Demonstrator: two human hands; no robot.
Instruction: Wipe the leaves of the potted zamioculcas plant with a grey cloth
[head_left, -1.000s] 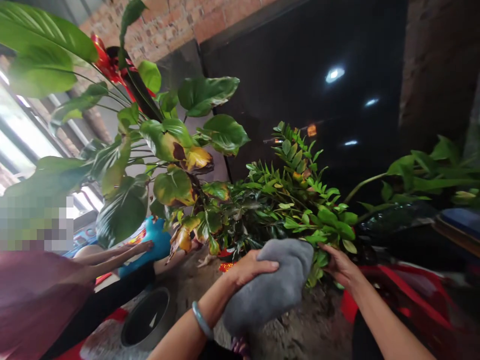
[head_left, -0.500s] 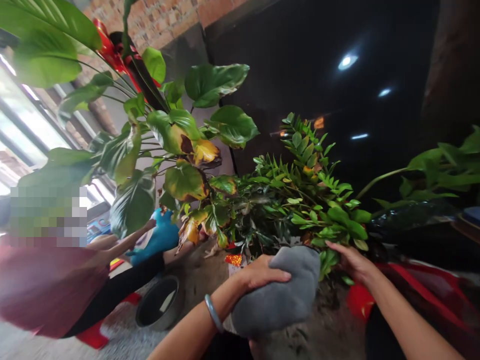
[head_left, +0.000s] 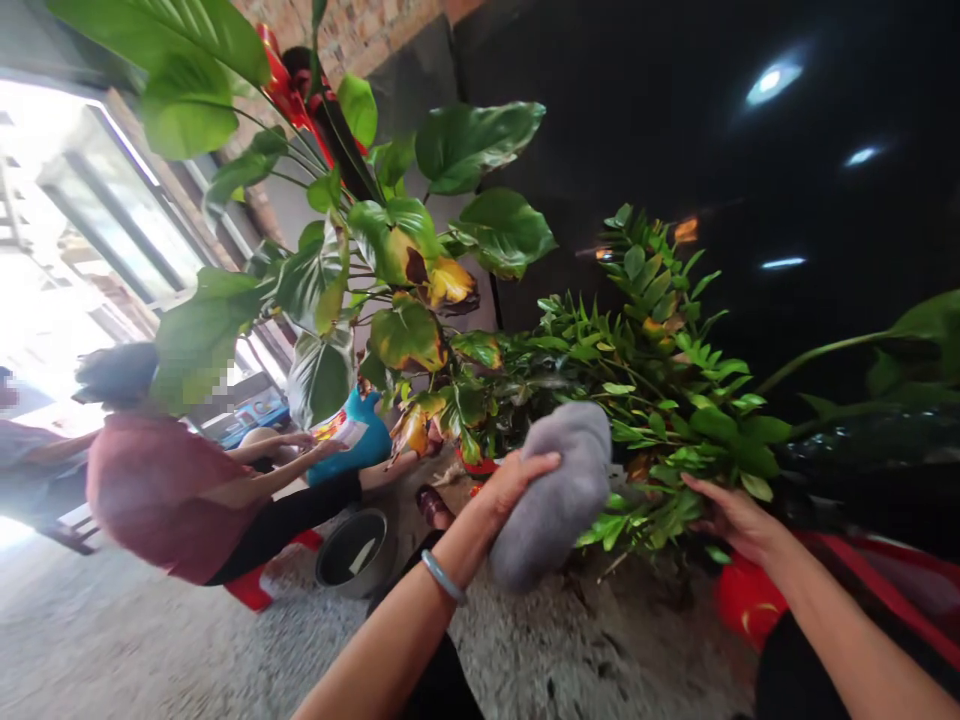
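Observation:
My left hand (head_left: 517, 482) is closed round a grey cloth (head_left: 559, 500), bunched up and hanging in front of the leafy plant. A pale bracelet (head_left: 442, 577) circles that wrist. At the right, my right hand (head_left: 739, 518) has its fingers in the low foliage of the green plant (head_left: 660, 420) with small glossy leaves, closed on a leafy stem; the fingertips are partly hidden by leaves. To the left rises a tall large-leaved plant (head_left: 487, 225), several of its lower leaves yellow and brown at the edges.
A person in a pink top (head_left: 180, 490) sits at the left on a red stool (head_left: 251, 588), holding papers. Beside them stands a dark bucket (head_left: 358, 555) on the rough floor. A red round object (head_left: 750, 600) lies near my right forearm. Behind the plants is a dark glossy panel (head_left: 637, 120).
My left hand has lifted the grey cloth, which is now bunched narrower rather than spread. My right hand stays at the plant. The view has shifted left, showing more of the seated person.

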